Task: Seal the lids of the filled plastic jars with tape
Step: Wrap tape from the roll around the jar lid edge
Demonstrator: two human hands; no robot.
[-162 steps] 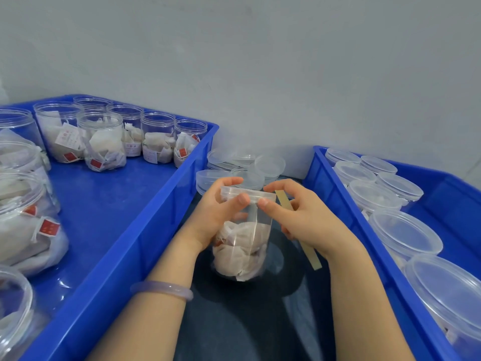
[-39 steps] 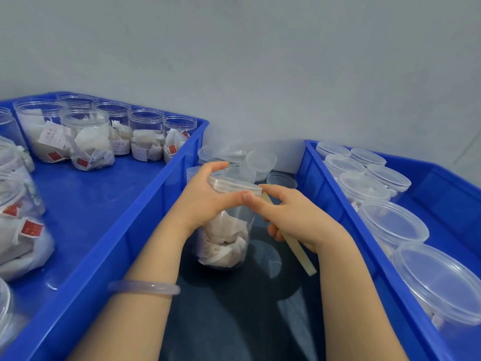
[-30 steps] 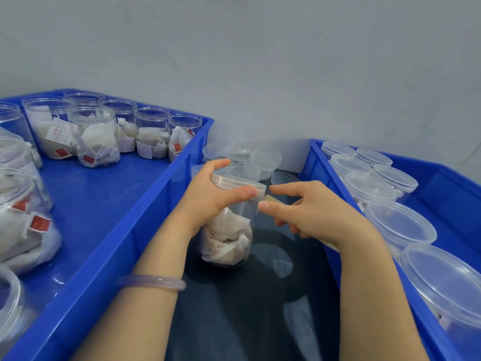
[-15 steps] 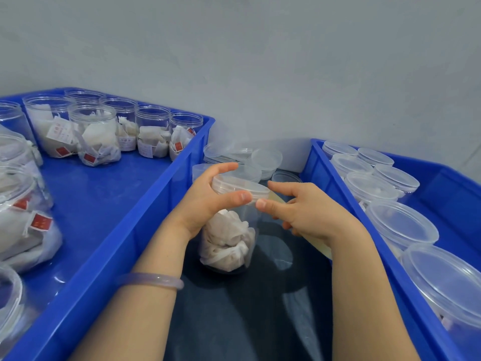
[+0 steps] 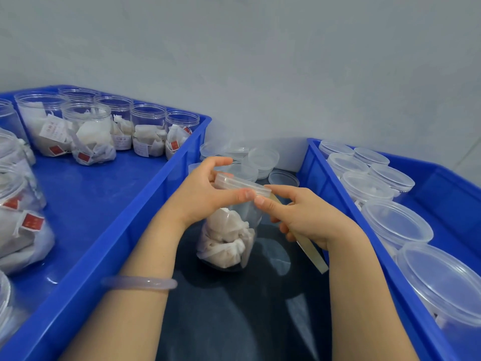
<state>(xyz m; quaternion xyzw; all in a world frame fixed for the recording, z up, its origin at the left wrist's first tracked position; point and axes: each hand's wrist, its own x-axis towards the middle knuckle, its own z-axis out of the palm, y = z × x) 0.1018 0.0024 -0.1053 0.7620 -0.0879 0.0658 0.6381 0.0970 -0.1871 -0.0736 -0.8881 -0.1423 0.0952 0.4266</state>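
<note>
On the desk point(image 5: 234, 321), the left hand point(image 5: 205, 196) gripped the lid point(image 5: 242, 183). The right hand point(image 5: 309, 220) pinched tape point(image 5: 312, 254) at 3 o'clock; it likely needed pressing flat.

Jar point(image 5: 229, 238): clear plastic, stuffed with white sachets, slightly tilted, base on dark surface point(image 5: 234, 308), nearer its far edge.
Lid point(image 5: 240, 184): clear, seated on jar.
Tape strip point(image 5: 311, 252): tan, one end at lid rim, trailing toward surface's right edge.
</note>
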